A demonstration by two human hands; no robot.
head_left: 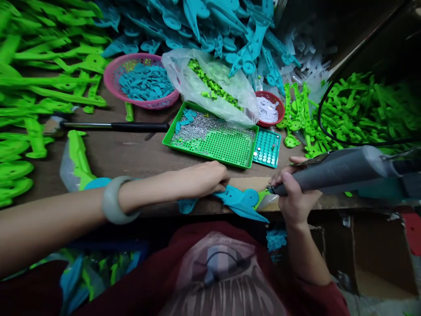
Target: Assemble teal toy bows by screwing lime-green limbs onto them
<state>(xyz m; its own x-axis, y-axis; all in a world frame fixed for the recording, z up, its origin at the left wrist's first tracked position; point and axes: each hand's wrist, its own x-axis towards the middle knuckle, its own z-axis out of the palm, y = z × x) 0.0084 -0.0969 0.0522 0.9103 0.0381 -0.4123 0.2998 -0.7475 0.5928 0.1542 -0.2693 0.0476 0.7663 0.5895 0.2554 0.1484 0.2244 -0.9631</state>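
Right hand wrapped around a gray power screwdriver; left hand curled at a blue plastic part.
The blue plastic part lies at the near edge of the table; the screwdriver's tip is by a green piece beside it. Whether the partly hidden left fingers pinch anything cannot be told.
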